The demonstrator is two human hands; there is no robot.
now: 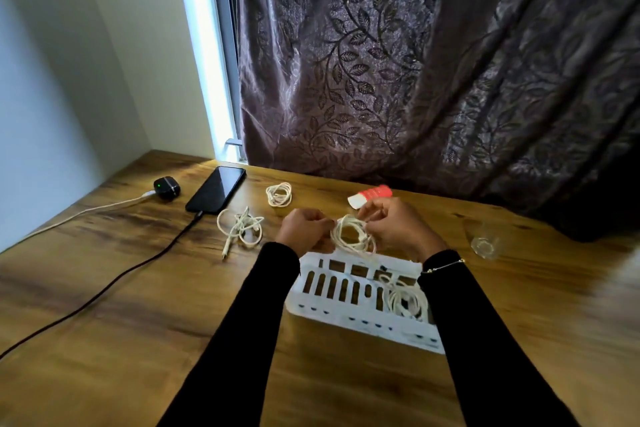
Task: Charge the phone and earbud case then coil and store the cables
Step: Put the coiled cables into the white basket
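**Winding a white cable over the basket**

Both hands are up above the far edge of the white basket (pixel 360 319), working one white cable (pixel 353 236) into a loop. The left hand (pixel 304 230) has its fingers curled in, pinching the left side of the coil; the right hand (pixel 394 224) pinches the right side, fingers bent around the strands.

The cable looks light and limp, with a springy set, so I judge the loops will want to open if the grip slackens. Best held where the turns cross, all strands pinched together, not by the plug.

One coiled cable (pixel 407 300) already lies in the basket's right end. A neat coil (pixel 279 194) sits on the wooden table (pixel 138 305) behind the hands, and a loose, tangled cable (pixel 240 229) lies to the left. Farther left, the phone (pixel 216 189) has a dark lead plugged in, and the earbud case (pixel 167 187) shows a green light with a white lead attached.
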